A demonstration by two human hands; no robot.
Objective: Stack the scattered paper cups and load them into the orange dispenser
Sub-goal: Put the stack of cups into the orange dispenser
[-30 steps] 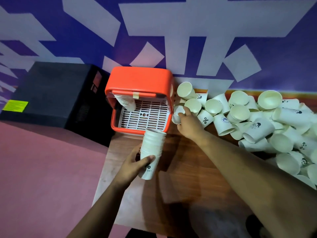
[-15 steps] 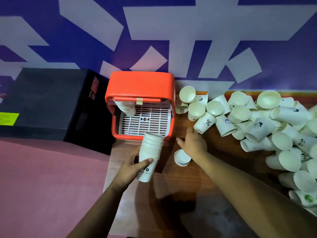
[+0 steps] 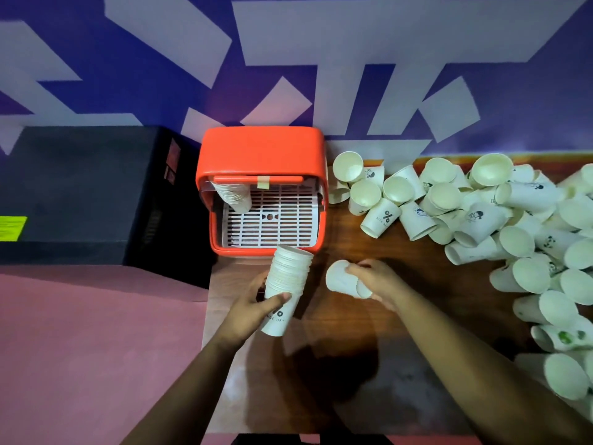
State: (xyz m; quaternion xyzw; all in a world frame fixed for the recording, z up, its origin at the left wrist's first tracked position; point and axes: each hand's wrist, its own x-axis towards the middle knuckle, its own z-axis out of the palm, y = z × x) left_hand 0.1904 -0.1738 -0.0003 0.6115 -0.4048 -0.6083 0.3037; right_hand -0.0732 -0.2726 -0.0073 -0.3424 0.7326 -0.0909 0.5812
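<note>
My left hand grips a tall stack of white paper cups, tilted with its open end toward the orange dispenser. A single white paper cup lies on its side in the grip of my right hand, just right of the stack's top. The dispenser stands at the table's back left with a white slotted tray and a short stack of cups hanging in its left side. Many loose cups lie piled to the right.
A black box stands left of the dispenser, beyond the wooden table. A pink floor lies at the lower left. The blue and white wall runs right behind the dispenser and the cups.
My right hand has drawn back from the cup pile with one cup and brought it toward the stack. The left hand has stayed put with its stack.
</note>
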